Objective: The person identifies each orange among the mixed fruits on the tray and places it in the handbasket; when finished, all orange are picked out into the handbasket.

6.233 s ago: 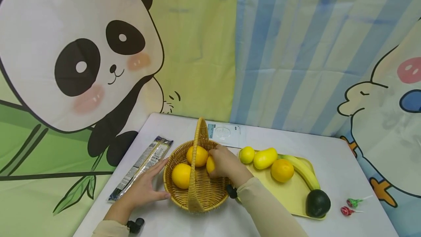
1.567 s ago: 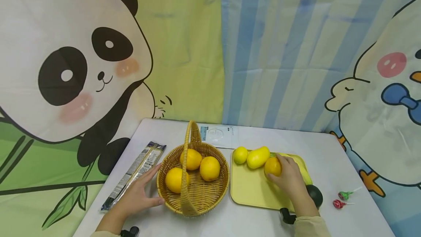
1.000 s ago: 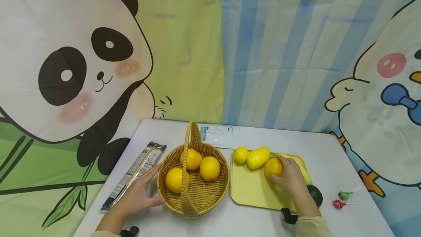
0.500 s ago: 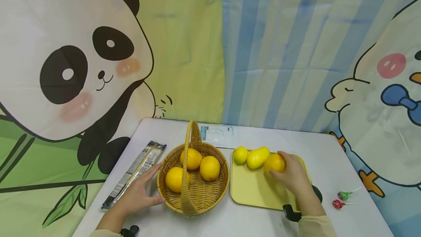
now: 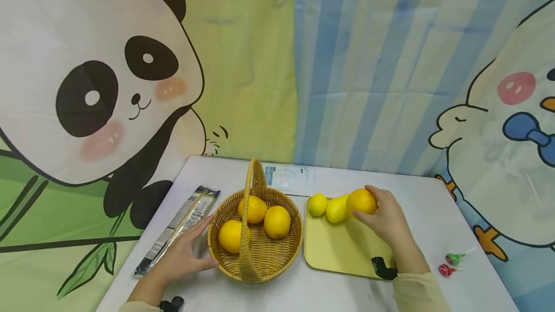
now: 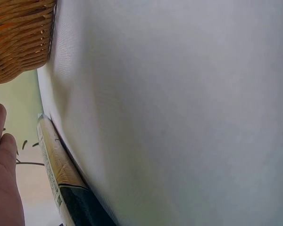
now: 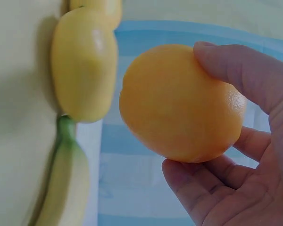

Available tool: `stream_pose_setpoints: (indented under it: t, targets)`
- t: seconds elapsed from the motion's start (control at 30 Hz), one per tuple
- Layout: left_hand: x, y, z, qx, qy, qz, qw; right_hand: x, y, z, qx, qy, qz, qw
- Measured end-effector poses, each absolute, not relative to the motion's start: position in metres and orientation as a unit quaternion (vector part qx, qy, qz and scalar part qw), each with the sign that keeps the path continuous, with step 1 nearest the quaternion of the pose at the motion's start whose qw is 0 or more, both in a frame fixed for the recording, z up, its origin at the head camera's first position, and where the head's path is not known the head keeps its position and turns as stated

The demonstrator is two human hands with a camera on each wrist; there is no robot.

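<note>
My right hand (image 5: 387, 220) pinches an orange (image 5: 361, 201) between thumb and fingertips, lifted above the yellow tray (image 5: 336, 252). Around the fruit the thumb lies on one side and fingers on the other in the right wrist view. On the tray are a round yellow-green fruit (image 5: 317, 204), an oblong yellow fruit (image 5: 336, 211) and a banana (image 7: 66, 183), which my right hand hides in the head view. A wicker basket (image 5: 269, 256) with an arched handle contains three oranges (image 5: 277, 222). My left hand (image 5: 184, 256) is at the basket's left side, fingers extended and thumb spread.
A long flat packet (image 5: 178, 230) lies left of the basket, beyond my left hand. Behind the basket is a white-and-blue sachet (image 5: 288, 178). Two lollipops, one green (image 5: 454, 258) and one red (image 5: 445, 269), lie at the right of the white table (image 5: 468, 220).
Earlier, my right hand released an orange in the basket and moved right to the tray. It has since gripped another orange and raised it off the tray. My left hand stays by the basket.
</note>
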State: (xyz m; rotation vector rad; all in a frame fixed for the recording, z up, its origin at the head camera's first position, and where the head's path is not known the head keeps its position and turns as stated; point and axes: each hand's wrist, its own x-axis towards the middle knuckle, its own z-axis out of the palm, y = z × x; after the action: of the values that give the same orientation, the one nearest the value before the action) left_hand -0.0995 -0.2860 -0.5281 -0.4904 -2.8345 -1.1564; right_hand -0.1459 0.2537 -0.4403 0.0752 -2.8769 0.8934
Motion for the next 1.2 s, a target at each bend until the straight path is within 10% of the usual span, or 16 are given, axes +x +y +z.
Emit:
stream_pose_setpoints:
  t: [1.2]
  targets:
    - [-0.098, -0.285, -0.526, -0.151, -0.916, -0.372, 0.015, -0.166, 0.187, -0.392, 0.107, -0.933, 0.334, 0.083]
